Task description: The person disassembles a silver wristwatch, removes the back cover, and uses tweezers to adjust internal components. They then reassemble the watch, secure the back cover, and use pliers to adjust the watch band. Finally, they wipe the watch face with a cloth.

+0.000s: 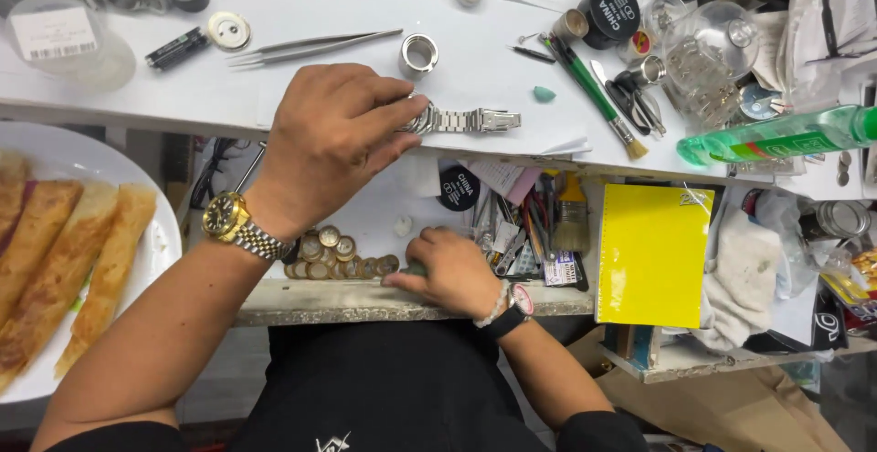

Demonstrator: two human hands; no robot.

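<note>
The white bench (pixel 365 13) spans the top of the view, crowded with small tools and parts, and below its front edge an open drawer (pixel 384 301) holds more clutter. At the far left a white plate (pixel 55 146) carries folded golden-brown flatbreads (pixel 64 251). To the right, in the drawer area, lies a bright yellow notebook (pixel 650 255), and above it on the bench a green plastic bottle (pixel 786 135) lies on its side. The left hand (pixel 333 146), a gold watch on its wrist, is curled palm-down at the bench edge, its fingers closed over the case end of a steel wristwatch (pixel 461 121), whose metal bracelet stretches out to the right on the bench, past the fingertips. The right hand (pixel 452 269) reaches down into the drawer, fingers bent and closed around something small that is mostly hidden, so what it grips cannot be told. Just left of it sits a cluster of round brass-coloured watch parts (pixel 333 255). On the bench above the left hand lie long steel tweezers (pixel 311 45), and beside them stands a short metal ring (pixel 418 53). A green-handled brush (pixel 598 100) rests further right.
</note>
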